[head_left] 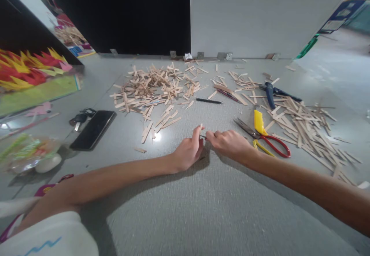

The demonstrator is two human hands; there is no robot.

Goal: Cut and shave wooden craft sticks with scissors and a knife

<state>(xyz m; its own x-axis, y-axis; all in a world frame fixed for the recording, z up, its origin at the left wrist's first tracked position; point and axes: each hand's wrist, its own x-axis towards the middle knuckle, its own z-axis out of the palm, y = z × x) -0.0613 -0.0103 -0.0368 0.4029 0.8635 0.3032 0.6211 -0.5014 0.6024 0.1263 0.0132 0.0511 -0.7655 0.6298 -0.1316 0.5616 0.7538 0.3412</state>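
Observation:
My left hand is closed, with the pale end of a small wooden stick showing at its fingertips. My right hand grips a thin dark tool, whose tip meets the left fingers; its kind is hidden by the hand. Both hands are close together, just above the grey surface. Right of them lie red-handled scissors, a yellow-handled tool and blue-handled pliers. Ahead is a black pen-like stick.
A heap of cut wooden pieces lies ahead-left, and longer flat sticks spread at the right. A phone, keys and a plastic packet lie at the left. Black and white panels stand behind.

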